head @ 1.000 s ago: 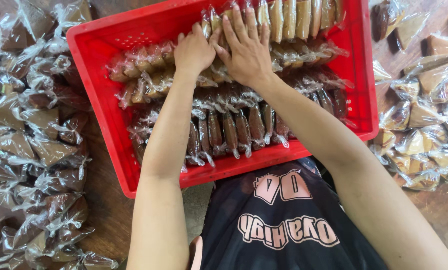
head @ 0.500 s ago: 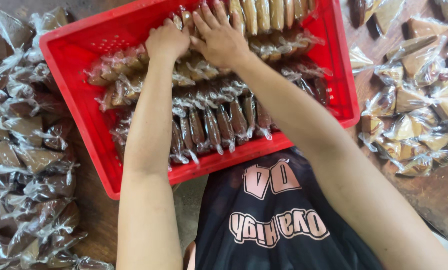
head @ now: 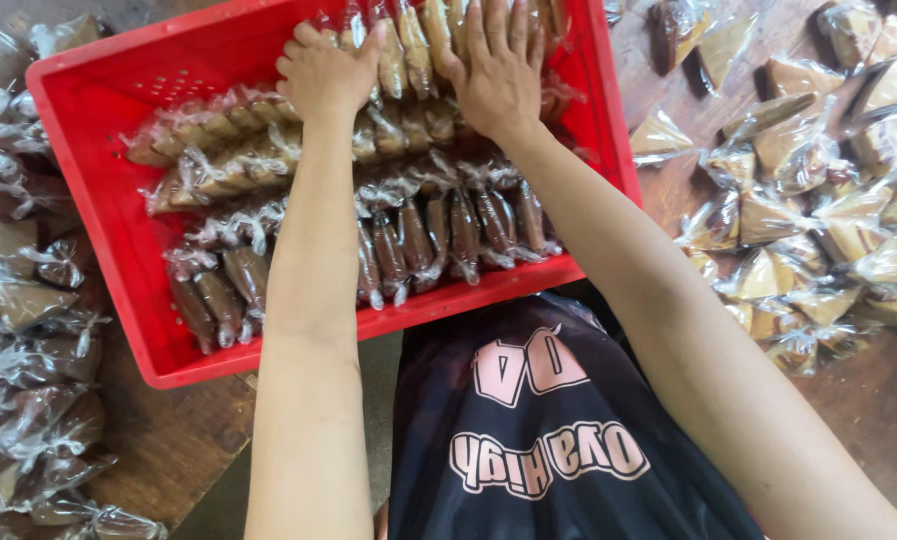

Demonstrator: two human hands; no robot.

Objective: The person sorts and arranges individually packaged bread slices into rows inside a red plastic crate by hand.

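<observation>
A red plastic crate (head: pixel 99 200) lies on a wooden table in front of me, packed with rows of clear bags of brown sweets (head: pixel 439 235). My left hand (head: pixel 327 72) rests with curled fingers on the bags in the crate's far rows. Beside it, my right hand (head: pixel 499 70) presses flat, fingers spread, on the upright bags at the far right of the crate. Neither hand lifts a bag.
Loose clear bags of dark brown sweets (head: pixel 29 330) pile up on the table left of the crate. A heap of lighter tan wedge-shaped bags (head: pixel 819 200) lies to its right. My black printed shirt (head: pixel 539 430) fills the bottom centre.
The crate sits lower and more central in view than before. Both hands stay on the far rows of bags; the right hand has spread flatter over the upright bags.
</observation>
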